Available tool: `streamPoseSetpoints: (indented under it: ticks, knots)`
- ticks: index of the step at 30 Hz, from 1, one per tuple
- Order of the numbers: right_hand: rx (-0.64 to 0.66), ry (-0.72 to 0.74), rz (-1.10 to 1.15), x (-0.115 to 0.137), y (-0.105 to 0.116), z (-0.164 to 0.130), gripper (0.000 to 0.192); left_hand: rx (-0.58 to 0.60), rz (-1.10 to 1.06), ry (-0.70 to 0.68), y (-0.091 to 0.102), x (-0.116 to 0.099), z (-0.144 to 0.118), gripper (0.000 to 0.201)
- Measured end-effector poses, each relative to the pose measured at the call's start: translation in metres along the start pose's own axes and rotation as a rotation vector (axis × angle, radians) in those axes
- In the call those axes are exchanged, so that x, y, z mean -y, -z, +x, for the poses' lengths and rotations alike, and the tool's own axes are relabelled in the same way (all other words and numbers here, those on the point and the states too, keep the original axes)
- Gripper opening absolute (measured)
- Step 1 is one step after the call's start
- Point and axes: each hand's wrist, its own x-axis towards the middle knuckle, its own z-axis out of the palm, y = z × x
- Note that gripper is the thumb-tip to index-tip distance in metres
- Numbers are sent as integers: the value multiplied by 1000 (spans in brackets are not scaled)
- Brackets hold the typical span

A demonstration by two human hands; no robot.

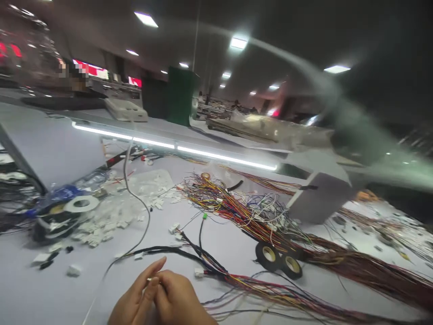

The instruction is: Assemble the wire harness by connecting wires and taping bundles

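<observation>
My left hand (133, 298) and my right hand (179, 295) meet at the bottom centre, fingers pressed together. A tiny pale spot shows between the fingertips, too small to name; the rest of the grip is hidden. Just beyond my hands lies a wire harness (169, 249) with black-wrapped branches and coloured wires. Its ends carry a white connector (199, 272), a green connector (204, 216) and a few more white connectors (174, 228). To the right, two rolls of black tape (269, 254) lie side by side on the table (142, 232).
White connector housings (101, 228) lie piled at left near a tape roll (81, 204). A thin grey cable (149, 216) hangs down across the table. Large wire bundles (237, 207) run to the right. A light bar (223, 157) is fixed under the shelf; a grey panel (320, 198) stands right.
</observation>
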Motion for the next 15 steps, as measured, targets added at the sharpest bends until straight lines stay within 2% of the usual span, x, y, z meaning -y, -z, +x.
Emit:
streamPoseSetpoints:
  ticks: [2,5,8,12,15]
  knots:
    - [-13,-30,70,-2,5,-3,23,23,11,-27,0,-3,-4,42]
    - [-27,-64,125,-7,10,-9,22,-12,5,-78,-4,-10,-11,38]
    - [-21,-10,175,-14,12,-15,26,-70,-80,-87,-11,-19,-14,37]
    - [-56,47,214,-30,10,-21,42,11,-254,14,-16,-17,-11,39]
    - [11,105,185,-44,16,-11,43,40,-223,-27,-10,-9,-8,41]
